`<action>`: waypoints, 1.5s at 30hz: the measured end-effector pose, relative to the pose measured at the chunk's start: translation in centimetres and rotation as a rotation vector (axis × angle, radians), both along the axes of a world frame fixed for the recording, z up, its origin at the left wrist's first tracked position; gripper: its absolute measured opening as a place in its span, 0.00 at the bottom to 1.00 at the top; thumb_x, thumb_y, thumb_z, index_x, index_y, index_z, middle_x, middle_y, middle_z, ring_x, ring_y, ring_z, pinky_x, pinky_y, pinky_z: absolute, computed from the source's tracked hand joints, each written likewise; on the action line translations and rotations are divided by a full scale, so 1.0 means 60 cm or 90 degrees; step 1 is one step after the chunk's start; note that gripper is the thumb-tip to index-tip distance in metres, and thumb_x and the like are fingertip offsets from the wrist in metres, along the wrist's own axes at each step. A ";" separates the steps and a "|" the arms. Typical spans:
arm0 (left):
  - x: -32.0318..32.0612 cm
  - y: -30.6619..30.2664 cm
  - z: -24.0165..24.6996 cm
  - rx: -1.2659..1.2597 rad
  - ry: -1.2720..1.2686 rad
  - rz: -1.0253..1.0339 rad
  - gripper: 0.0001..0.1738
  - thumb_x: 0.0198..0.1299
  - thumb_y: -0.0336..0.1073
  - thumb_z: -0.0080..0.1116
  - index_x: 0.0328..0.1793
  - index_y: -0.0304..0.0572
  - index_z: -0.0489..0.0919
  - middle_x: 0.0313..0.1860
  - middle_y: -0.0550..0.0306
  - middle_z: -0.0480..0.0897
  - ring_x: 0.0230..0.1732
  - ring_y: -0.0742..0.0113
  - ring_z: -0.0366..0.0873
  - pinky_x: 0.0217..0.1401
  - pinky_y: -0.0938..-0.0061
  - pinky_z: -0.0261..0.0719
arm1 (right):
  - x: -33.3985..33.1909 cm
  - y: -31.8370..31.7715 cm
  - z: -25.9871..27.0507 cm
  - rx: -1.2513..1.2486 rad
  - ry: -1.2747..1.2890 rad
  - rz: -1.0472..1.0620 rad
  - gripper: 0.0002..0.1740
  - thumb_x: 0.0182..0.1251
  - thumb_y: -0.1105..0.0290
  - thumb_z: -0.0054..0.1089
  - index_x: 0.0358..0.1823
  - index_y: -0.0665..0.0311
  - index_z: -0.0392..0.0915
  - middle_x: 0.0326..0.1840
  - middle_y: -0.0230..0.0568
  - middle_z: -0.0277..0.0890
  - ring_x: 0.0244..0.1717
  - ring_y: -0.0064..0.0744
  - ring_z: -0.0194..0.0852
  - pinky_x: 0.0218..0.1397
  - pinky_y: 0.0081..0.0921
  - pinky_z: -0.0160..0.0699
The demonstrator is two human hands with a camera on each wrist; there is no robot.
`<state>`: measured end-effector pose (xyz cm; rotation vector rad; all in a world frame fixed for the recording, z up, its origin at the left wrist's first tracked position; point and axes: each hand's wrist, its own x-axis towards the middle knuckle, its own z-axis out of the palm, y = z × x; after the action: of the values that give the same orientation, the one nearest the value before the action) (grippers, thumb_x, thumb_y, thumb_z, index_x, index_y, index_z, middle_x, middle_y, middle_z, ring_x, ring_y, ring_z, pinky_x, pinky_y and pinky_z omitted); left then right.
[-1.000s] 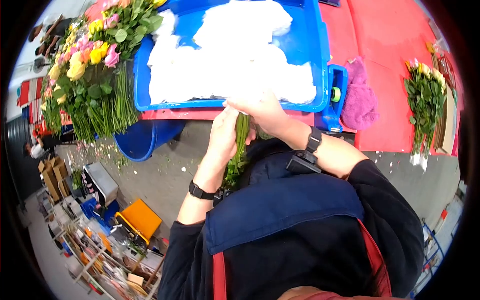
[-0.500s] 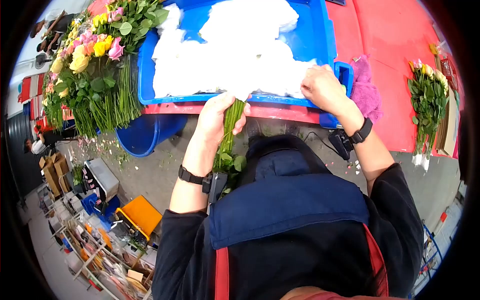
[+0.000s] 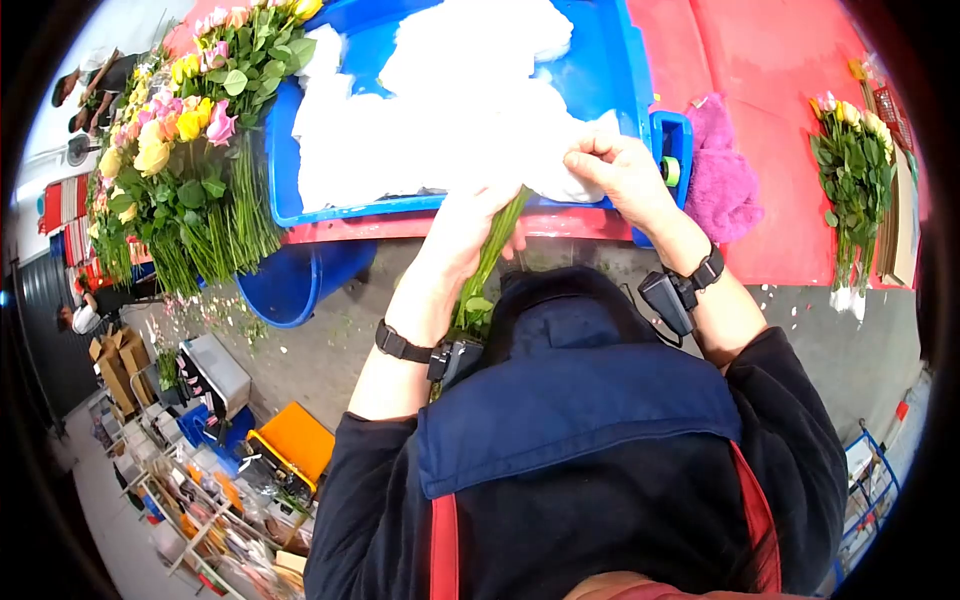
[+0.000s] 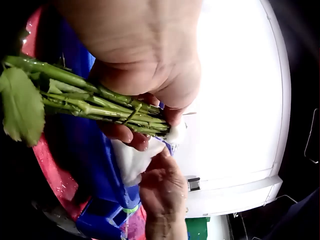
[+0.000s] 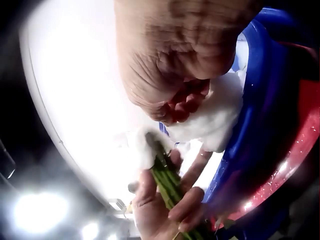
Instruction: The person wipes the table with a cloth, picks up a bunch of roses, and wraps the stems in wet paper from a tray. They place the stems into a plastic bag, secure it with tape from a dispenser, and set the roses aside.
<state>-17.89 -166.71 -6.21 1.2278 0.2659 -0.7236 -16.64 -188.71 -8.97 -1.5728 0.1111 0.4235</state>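
My left hand (image 3: 462, 228) grips a bunch of green flower stems (image 4: 100, 105), their cut ends pointing toward the tray. White wet cotton (image 5: 143, 150) covers the stem tips, and the leafy part hangs down toward the apron. My right hand (image 3: 622, 178) is just to the right, fingers curled, pinching a soft white piece of cotton (image 4: 131, 162) that droops from its fingertips. Both hands are over the near edge of a blue tray (image 3: 640, 85) heaped with white cotton (image 3: 480, 80). The flower heads of the held bunch are out of sight.
Many roses (image 3: 160, 150) with long stems lie left of the tray. A blue bucket (image 3: 290, 290) stands below the table edge. On the red table (image 3: 780, 150) to the right are a pink cloth (image 3: 722, 185) and another rose bunch (image 3: 850, 180).
The right hand left the stem ends, reached right to the cotton at the tray's right end, and has come back part way left with a white piece. The left hand kept the stems.
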 end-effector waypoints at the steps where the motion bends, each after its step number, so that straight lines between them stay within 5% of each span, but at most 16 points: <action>1: 0.001 -0.005 -0.001 0.020 -0.006 -0.002 0.15 0.68 0.42 0.54 0.45 0.36 0.75 0.21 0.55 0.76 0.17 0.65 0.77 0.13 0.76 0.72 | 0.001 -0.004 -0.006 0.035 0.003 -0.015 0.07 0.66 0.69 0.62 0.37 0.66 0.81 0.33 0.24 0.76 0.34 0.14 0.68 0.38 0.16 0.66; 3: 0.002 -0.011 -0.008 0.062 -0.016 -0.008 0.15 0.68 0.42 0.53 0.46 0.35 0.75 0.22 0.54 0.77 0.16 0.66 0.77 0.13 0.77 0.72 | 0.005 -0.013 -0.024 0.106 0.009 -0.048 0.07 0.67 0.69 0.62 0.38 0.66 0.82 0.34 0.25 0.77 0.35 0.15 0.70 0.40 0.17 0.69; 8: 0.003 -0.010 -0.027 0.077 0.016 0.041 0.18 0.70 0.43 0.48 0.51 0.33 0.76 0.22 0.55 0.77 0.16 0.67 0.78 0.13 0.77 0.73 | 0.021 -0.058 -0.011 -0.431 -0.340 0.061 0.11 0.58 0.70 0.64 0.41 0.67 0.82 0.34 0.43 0.81 0.40 0.36 0.80 0.43 0.28 0.76; 11: 0.002 -0.006 -0.030 0.067 0.020 0.048 0.18 0.70 0.43 0.47 0.51 0.33 0.76 0.23 0.54 0.78 0.16 0.67 0.77 0.14 0.77 0.73 | 0.012 -0.070 0.018 -0.490 -0.346 0.236 0.08 0.57 0.69 0.64 0.35 0.66 0.83 0.32 0.45 0.80 0.39 0.45 0.79 0.43 0.33 0.77; 15: -0.010 -0.015 0.010 0.061 0.008 0.048 0.15 0.70 0.42 0.50 0.45 0.35 0.75 0.24 0.52 0.78 0.15 0.66 0.76 0.13 0.77 0.71 | 0.011 -0.035 -0.019 -0.365 -0.389 0.158 0.06 0.54 0.71 0.63 0.29 0.66 0.82 0.30 0.49 0.79 0.38 0.47 0.78 0.42 0.35 0.76; 20: -0.019 -0.024 0.026 0.012 -0.009 0.054 0.17 0.70 0.42 0.49 0.51 0.32 0.75 0.24 0.52 0.78 0.16 0.63 0.77 0.15 0.73 0.74 | -0.002 -0.005 0.005 -0.086 -0.117 0.091 0.07 0.55 0.71 0.61 0.29 0.69 0.81 0.26 0.31 0.77 0.30 0.17 0.71 0.34 0.20 0.72; 24: -0.005 -0.020 -0.003 0.068 -0.002 0.066 0.18 0.70 0.42 0.50 0.51 0.32 0.74 0.25 0.51 0.78 0.16 0.62 0.77 0.14 0.73 0.74 | 0.015 -0.047 -0.018 -0.120 -0.057 -0.043 0.07 0.57 0.71 0.61 0.32 0.69 0.82 0.28 0.31 0.78 0.30 0.19 0.72 0.36 0.19 0.71; 29: -0.008 -0.012 -0.011 0.071 0.038 0.064 0.16 0.69 0.41 0.51 0.49 0.32 0.75 0.25 0.52 0.78 0.16 0.64 0.78 0.13 0.74 0.74 | 0.025 -0.131 -0.008 0.531 0.072 -0.183 0.10 0.68 0.70 0.53 0.45 0.66 0.79 0.44 0.38 0.80 0.44 0.30 0.76 0.52 0.30 0.74; 30: -0.009 -0.014 -0.008 0.069 0.036 0.076 0.16 0.68 0.41 0.52 0.48 0.33 0.75 0.25 0.52 0.78 0.16 0.64 0.77 0.13 0.75 0.73 | 0.032 -0.143 0.005 0.625 0.079 -0.104 0.12 0.67 0.69 0.53 0.48 0.66 0.77 0.48 0.40 0.78 0.48 0.34 0.75 0.57 0.36 0.73; 33: -0.004 -0.017 0.004 0.037 -0.005 0.074 0.17 0.68 0.43 0.51 0.48 0.32 0.77 0.27 0.51 0.80 0.15 0.67 0.76 0.12 0.76 0.71 | 0.037 -0.126 0.042 0.635 0.165 -0.212 0.13 0.66 0.67 0.54 0.47 0.66 0.77 0.47 0.40 0.78 0.52 0.36 0.72 0.59 0.38 0.70; 34: -0.002 -0.017 0.007 0.023 -0.024 0.067 0.18 0.69 0.43 0.50 0.49 0.32 0.77 0.28 0.51 0.80 0.14 0.67 0.75 0.12 0.77 0.71 | 0.047 -0.145 -0.009 0.746 0.160 -0.114 0.20 0.64 0.66 0.51 0.53 0.70 0.75 0.55 0.44 0.76 0.60 0.38 0.69 0.64 0.40 0.67; 37: 0.001 -0.003 0.013 -0.118 0.011 0.072 0.22 0.69 0.45 0.47 0.54 0.31 0.76 0.32 0.49 0.82 0.14 0.69 0.73 0.12 0.79 0.69 | 0.067 -0.151 -0.062 0.804 0.044 0.041 0.19 0.62 0.68 0.51 0.51 0.71 0.76 0.52 0.43 0.77 0.58 0.38 0.71 0.63 0.38 0.68; 39: 0.004 0.016 0.013 -0.174 0.091 0.062 0.24 0.70 0.47 0.44 0.56 0.31 0.75 0.34 0.46 0.82 0.15 0.66 0.73 0.13 0.75 0.69 | 0.061 -0.127 -0.010 0.451 -0.015 0.005 0.09 0.60 0.72 0.53 0.37 0.69 0.78 0.38 0.36 0.79 0.43 0.32 0.77 0.54 0.26 0.73; 41: 0.003 0.034 0.005 -0.238 0.105 0.046 0.25 0.70 0.48 0.43 0.57 0.32 0.73 0.34 0.45 0.82 0.15 0.65 0.73 0.14 0.73 0.69 | 0.071 -0.109 -0.016 0.113 -0.099 0.154 0.07 0.59 0.72 0.55 0.32 0.69 0.77 0.33 0.32 0.79 0.39 0.30 0.78 0.48 0.22 0.72; 42: 0.003 0.043 -0.002 -0.235 0.108 0.032 0.28 0.70 0.53 0.43 0.64 0.37 0.69 0.36 0.46 0.79 0.15 0.65 0.69 0.15 0.72 0.66 | 0.064 -0.086 -0.019 -0.112 -0.131 0.187 0.06 0.58 0.73 0.56 0.29 0.69 0.74 0.36 0.36 0.74 0.41 0.27 0.70 0.47 0.24 0.68; 45: -0.002 0.054 -0.013 -0.241 0.154 0.073 0.27 0.72 0.52 0.40 0.67 0.42 0.67 0.36 0.49 0.77 0.16 0.65 0.69 0.15 0.72 0.65 | 0.023 -0.018 -0.012 -0.438 -0.458 0.166 0.10 0.58 0.68 0.64 0.30 0.68 0.75 0.33 0.44 0.74 0.38 0.34 0.73 0.45 0.28 0.71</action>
<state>-18.00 -163.47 -6.96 0.7611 0.3759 -0.7818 -15.29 -189.79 -9.72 -2.3405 -0.5616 -0.0201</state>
